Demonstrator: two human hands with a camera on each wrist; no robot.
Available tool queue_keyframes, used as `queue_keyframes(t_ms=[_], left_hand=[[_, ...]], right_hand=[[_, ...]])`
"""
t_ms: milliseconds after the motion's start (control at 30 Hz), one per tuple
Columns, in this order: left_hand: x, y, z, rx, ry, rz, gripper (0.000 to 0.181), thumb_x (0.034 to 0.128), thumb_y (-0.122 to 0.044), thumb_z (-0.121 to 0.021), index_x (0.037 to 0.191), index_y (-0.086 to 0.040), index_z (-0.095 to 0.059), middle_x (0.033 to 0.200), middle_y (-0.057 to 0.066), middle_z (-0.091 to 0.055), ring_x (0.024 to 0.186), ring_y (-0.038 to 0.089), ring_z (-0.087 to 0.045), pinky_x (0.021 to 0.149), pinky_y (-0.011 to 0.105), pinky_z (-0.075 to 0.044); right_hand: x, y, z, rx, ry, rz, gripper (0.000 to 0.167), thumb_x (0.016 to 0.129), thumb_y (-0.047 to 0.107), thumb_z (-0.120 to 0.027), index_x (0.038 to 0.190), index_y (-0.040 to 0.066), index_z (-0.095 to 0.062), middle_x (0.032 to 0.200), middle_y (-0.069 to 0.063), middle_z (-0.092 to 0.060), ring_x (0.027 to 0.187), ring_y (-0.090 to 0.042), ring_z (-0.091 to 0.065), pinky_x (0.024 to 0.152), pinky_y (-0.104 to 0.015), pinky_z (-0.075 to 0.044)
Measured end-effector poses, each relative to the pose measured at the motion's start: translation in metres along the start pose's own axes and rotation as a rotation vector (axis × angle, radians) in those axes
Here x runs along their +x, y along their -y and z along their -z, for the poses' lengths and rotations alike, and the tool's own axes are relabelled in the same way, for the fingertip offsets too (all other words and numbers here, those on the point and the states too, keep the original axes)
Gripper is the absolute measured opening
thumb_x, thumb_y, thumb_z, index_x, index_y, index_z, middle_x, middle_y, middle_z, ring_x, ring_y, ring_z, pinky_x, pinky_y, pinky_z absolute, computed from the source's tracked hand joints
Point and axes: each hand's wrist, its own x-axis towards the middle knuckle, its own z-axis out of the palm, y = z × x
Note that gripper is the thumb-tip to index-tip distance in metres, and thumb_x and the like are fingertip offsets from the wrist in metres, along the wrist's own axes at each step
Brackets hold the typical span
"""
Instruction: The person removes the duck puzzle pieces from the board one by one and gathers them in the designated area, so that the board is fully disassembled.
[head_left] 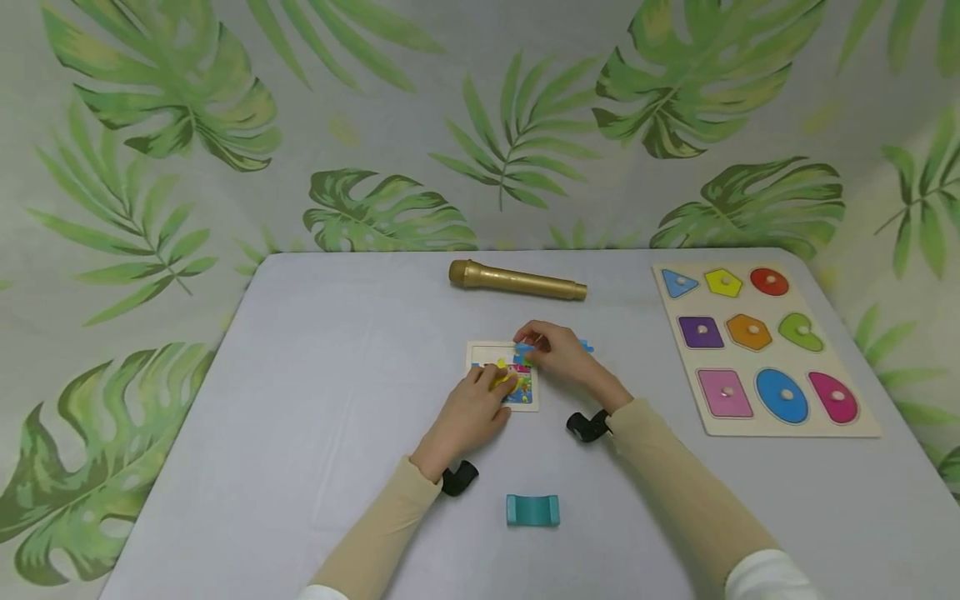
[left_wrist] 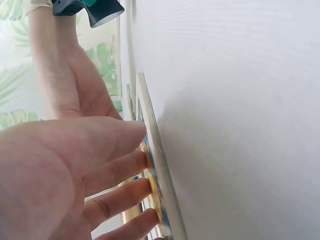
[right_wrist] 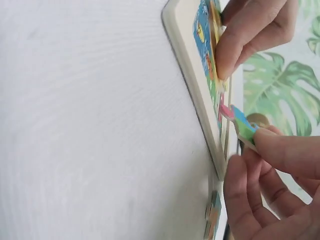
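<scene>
A small jigsaw puzzle board (head_left: 532, 407) with a pale wooden frame lies in the middle of the table, partly filled with colourful pieces. My left hand (head_left: 465, 412) rests on it, its fingertips touching the yellow area of the picture; the left wrist view shows these fingers extended and spread. At the board's right side, my right hand (head_left: 558, 354) pinches a puzzle piece (right_wrist: 245, 125), blue, green and pink, between thumb and fingers. The piece is tilted, with its pink end close to the board's surface. Another loose puzzle piece (right_wrist: 213, 217) lies beside the board, mostly hidden behind the right hand in the head view.
A gold microphone (head_left: 517, 281) lies behind the board. On the right is a large wooden shape board (head_left: 765, 350) with knobbed coloured shapes. A teal curved block (head_left: 532, 511) sits near the front. Black wrist cameras (head_left: 460, 478) hang under both wrists. Leaf-patterned cloth surrounds the white table.
</scene>
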Motion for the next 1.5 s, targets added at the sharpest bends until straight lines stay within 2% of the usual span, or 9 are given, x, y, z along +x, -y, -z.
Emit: queue_keyframes(t_ms=[167,400,533,633,800,967,1200,1333,1500], left_hand=[[0.0,-0.001,-0.001,-0.013,0.013,0.012,0.042,0.0908,-0.022,-0.065,0.13,-0.008,-0.06,0.125,0.012,-0.055,0.106,0.028,-0.05,0.09,0.035,-0.045],[-0.002,-0.003,0.002,-0.006,0.022,0.025,0.044,0.0908,-0.022,-0.065,0.131,-0.008,-0.059,0.126,0.012,-0.054,0.108,0.028,-0.051,0.09,0.034,-0.046],[-0.002,-0.003,0.002,-0.009,0.018,0.028,0.044,0.0905,-0.022,-0.066,0.131,-0.008,-0.059,0.126,0.012,-0.054,0.108,0.028,-0.051,0.089,0.034,-0.046],[-0.002,-0.004,0.002,-0.015,0.022,0.031,0.044,0.0904,-0.023,-0.066,0.132,-0.008,-0.059,0.127,0.012,-0.053,0.108,0.028,-0.05,0.089,0.034,-0.046],[-0.003,-0.002,0.001,-0.043,0.041,0.037,0.047,0.0906,-0.023,-0.065,0.134,-0.008,-0.057,0.128,0.011,-0.052,0.11,0.027,-0.049,0.092,0.034,-0.044],[-0.005,0.002,0.005,-0.132,0.112,0.053,0.047,0.0925,-0.025,-0.062,0.137,-0.012,-0.055,0.135,0.011,-0.049,0.121,0.029,-0.044,0.099,0.036,-0.04],[-0.009,0.008,0.006,-0.233,0.169,0.047,0.045,0.095,-0.027,-0.059,0.139,-0.018,-0.053,0.145,0.012,-0.04,0.13,0.031,-0.037,0.103,0.041,-0.037],[-0.009,0.009,0.006,-0.227,0.146,0.026,0.045,0.0939,-0.027,-0.061,0.138,-0.017,-0.055,0.144,0.013,-0.041,0.128,0.032,-0.038,0.102,0.042,-0.038],[-0.009,0.009,0.005,-0.227,0.133,0.014,0.046,0.0932,-0.027,-0.062,0.137,-0.018,-0.055,0.142,0.013,-0.041,0.126,0.031,-0.04,0.101,0.04,-0.039]], right_hand=[[-0.011,-0.007,0.024,0.024,-0.062,-0.06,0.018,0.09,-0.002,-0.061,0.107,0.002,-0.064,0.1,-0.014,-0.063,0.083,-0.024,-0.057,0.068,-0.031,-0.048],[-0.031,-0.033,0.068,-0.02,-0.108,-0.221,0.02,0.088,-0.002,-0.059,0.107,-0.006,-0.063,0.101,-0.02,-0.062,0.082,-0.024,-0.055,0.066,-0.029,-0.045],[-0.038,-0.041,0.079,-0.033,-0.111,-0.318,0.02,0.087,-0.002,-0.058,0.106,-0.008,-0.063,0.096,-0.018,-0.061,0.079,-0.021,-0.051,0.065,-0.028,-0.043],[-0.039,-0.044,0.081,-0.045,-0.103,-0.343,0.02,0.086,-0.003,-0.058,0.104,-0.009,-0.063,0.091,-0.015,-0.061,0.078,-0.02,-0.05,0.065,-0.027,-0.042],[-0.036,-0.048,0.077,-0.113,-0.1,-0.315,0.018,0.085,-0.003,-0.058,0.1,-0.008,-0.065,0.086,-0.013,-0.06,0.078,-0.022,-0.051,0.068,-0.031,-0.041],[-0.034,-0.043,0.072,-0.257,-0.104,-0.256,0.013,0.084,-0.004,-0.057,0.094,-0.003,-0.065,0.087,-0.015,-0.058,0.082,-0.03,-0.052,0.073,-0.041,-0.043],[-0.035,-0.036,0.068,-0.483,-0.109,-0.218,0.009,0.081,-0.002,-0.063,0.089,0.002,-0.062,0.089,-0.013,-0.055,0.079,-0.028,-0.054,0.068,-0.043,-0.045],[-0.032,-0.037,0.062,-0.4,-0.113,-0.193,0.009,0.084,-0.002,-0.063,0.092,0.0,-0.062,0.092,-0.014,-0.056,0.081,-0.028,-0.054,0.071,-0.042,-0.044],[-0.026,-0.026,0.041,-0.145,-0.06,-0.091,0.013,0.084,-0.004,-0.064,0.096,-0.002,-0.063,0.095,-0.014,-0.061,0.083,-0.026,-0.055,0.074,-0.037,-0.044]])
